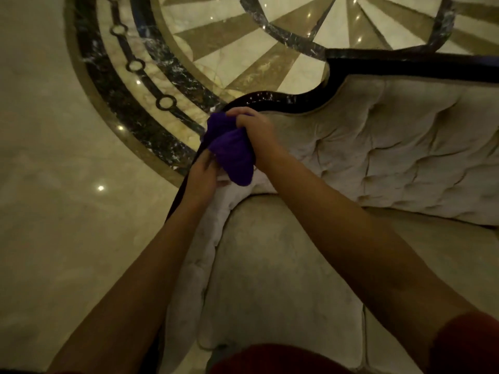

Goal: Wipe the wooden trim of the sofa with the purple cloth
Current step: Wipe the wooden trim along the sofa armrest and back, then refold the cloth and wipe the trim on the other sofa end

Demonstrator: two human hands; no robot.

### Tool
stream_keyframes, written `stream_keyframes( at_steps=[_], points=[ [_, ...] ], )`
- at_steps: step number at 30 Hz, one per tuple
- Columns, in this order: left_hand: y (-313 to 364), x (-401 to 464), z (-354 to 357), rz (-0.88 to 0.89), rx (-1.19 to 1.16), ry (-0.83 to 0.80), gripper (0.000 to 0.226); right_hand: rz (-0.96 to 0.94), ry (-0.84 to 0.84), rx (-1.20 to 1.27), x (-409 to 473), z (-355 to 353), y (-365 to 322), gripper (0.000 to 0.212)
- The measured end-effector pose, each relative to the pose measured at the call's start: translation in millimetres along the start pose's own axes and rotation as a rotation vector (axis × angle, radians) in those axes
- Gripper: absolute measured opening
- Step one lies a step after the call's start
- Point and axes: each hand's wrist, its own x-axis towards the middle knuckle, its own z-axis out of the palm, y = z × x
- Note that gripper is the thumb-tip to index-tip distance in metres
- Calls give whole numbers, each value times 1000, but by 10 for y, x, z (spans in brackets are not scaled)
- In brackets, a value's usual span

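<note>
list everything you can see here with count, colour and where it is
purple cloth: one, purple, bunched at the sofa's corner, held by both hands
wooden trim: one, dark, curving along the sofa's top edge
sofa: one, cream, tufted, right and centre
seat cushion: one, cream, bottom centre
marble floor: one, beige with dark inlaid rings, left and top
left hand: one, on the cloth's lower end
right hand: one, gripping the cloth's top
</note>
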Motion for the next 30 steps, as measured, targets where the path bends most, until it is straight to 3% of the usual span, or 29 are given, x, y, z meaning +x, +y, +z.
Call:
stream_keyframes(
  at_steps=[3, 9, 12, 15, 18, 21, 24, 30],
  points=[
    [449, -329, 322, -138, -324, -63, 34, -72, 29, 99, -464, -329, -374, 35],
    [944, -968, 915, -45, -209, -262, 69, -154, 115, 176, -1236, -1077, -666, 30],
    [1069, -1256, 1234, 5, -126, -320, 53, -169, 112, 228, -1594, -1353, -698, 25],
    [1155, -1523, 1568, 69, -31, -304, 52, -197, 114, 243, -1955, -1597, -731, 19],
    [1206, -1767, 1808, 133, 62, -238, 42, -205, 202, 101, -2246, -1782, -813, 11],
    [1187, -2058, 2022, 128, 52, -317, 24, -294, 257, -70, -2576, -2097, -811, 7],
    [1108, -2343, 2185, 81, -41, -429, 12, -376, 240, -126, -3078, -2391, -719, 18],
    [956, -2973, 2560, 144, -40, -527, 11, -298, 271, 0, -4208, -2627, -237, 47]
  ],
)
